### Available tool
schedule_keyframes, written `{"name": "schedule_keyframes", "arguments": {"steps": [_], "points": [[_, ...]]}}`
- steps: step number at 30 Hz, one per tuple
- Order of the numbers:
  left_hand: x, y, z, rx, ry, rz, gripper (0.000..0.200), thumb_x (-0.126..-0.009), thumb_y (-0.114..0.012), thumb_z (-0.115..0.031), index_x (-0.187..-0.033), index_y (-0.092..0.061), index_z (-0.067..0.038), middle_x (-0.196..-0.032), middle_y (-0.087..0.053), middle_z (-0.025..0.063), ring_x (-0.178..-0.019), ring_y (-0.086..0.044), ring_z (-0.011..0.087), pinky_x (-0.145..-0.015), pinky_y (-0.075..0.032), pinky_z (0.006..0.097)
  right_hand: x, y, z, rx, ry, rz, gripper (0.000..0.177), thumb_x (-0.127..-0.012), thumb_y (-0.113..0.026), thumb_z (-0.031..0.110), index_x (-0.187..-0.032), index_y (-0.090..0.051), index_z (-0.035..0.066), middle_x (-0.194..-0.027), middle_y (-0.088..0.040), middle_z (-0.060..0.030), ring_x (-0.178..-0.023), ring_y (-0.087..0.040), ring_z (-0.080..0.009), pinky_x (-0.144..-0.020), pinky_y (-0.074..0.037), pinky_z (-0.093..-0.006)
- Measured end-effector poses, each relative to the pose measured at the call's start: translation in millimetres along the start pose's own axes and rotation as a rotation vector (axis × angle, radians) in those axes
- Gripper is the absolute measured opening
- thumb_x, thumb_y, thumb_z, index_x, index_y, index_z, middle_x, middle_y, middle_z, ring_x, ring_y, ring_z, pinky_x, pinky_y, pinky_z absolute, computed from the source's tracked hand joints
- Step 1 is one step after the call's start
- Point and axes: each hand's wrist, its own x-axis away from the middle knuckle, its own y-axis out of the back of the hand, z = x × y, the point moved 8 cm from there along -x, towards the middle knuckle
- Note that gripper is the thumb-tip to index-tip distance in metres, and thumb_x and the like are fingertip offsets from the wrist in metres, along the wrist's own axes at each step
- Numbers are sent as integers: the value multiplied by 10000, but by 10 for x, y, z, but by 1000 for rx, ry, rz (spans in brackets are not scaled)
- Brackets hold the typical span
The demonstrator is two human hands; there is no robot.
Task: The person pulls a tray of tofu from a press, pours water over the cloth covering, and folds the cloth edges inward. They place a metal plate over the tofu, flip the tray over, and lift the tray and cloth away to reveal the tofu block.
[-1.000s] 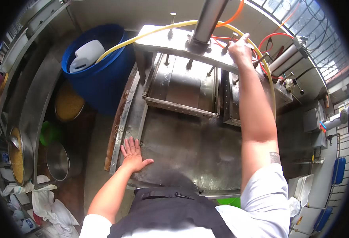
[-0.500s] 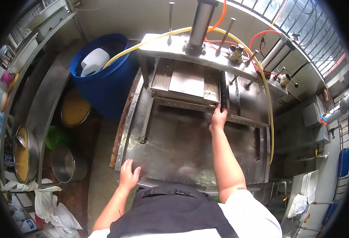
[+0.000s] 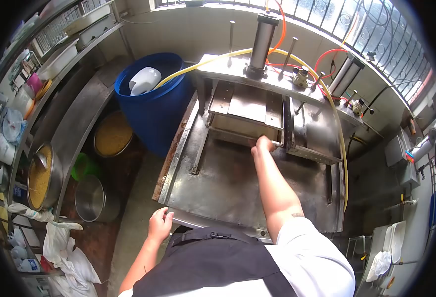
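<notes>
My right hand (image 3: 264, 144) reaches to the front right corner of a metal press mould, its fingers curled round the mould's front panel (image 3: 232, 138). Above that panel a pale, flat face (image 3: 242, 126) shows beneath the steel pressing plate (image 3: 247, 104). My left hand (image 3: 160, 223) rests low beside the front left corner of the steel worktable (image 3: 228, 183), with fingers loosely bent, thumb apart and nothing in the grasp. A second metal mould (image 3: 314, 133) sits just right of the first.
Air cylinders (image 3: 264, 44) stand on the press frame (image 3: 223, 67), with a yellow hose (image 3: 198, 69) crossing to a blue barrel (image 3: 153, 111). On the left are pans of yellow grains (image 3: 113, 136), a steel pot (image 3: 90, 198) and a shelf (image 3: 74, 119). White cloths (image 3: 69, 252) hang at lower left.
The right hand has moved from the gap between the moulds leftward along the front. A perforated front panel showed before; a pale face shows there now. The left hand's fingers have curled in.
</notes>
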Motion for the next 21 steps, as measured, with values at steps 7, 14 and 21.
{"name": "schedule_keyframes", "arguments": {"steps": [7, 14, 21], "points": [[-542, -316, -181, 162, -3, 89, 454, -970, -674, -331, -1197, -658, 62, -1122, -702, 248, -953, -713, 327, -867, -554, 409, 504, 1439, -400, 90, 83, 231, 253, -948, -603, 67, -1179, -546, -21, -1014, -663, -163, -857, -697, -335, -624, -626, -502], [-928, -1102, -712, 198, -198, 431, 805, -982, -637, -424, -1481, -336, 132, -1451, -470, 340, -1371, -462, 438, -1156, -366, 449, 1527, 3100, -598, 209, -25, 287, 344, -981, -651, 151, -1209, -427, 25, -1024, -605, -172, -835, -675, -314, -703, -609, -471], [-399, -1174, -604, 171, -82, 558, 764, -920, -635, -191, -1467, -242, 170, -1361, -499, 408, -1279, -529, 485, -1102, -412, 472, 1757, 4397, 217, 731, 354, -12, 576, -1017, -643, 333, -1453, -421, 29, -1069, -582, -39, -816, -578, -110, -674, -514, -259]]}}
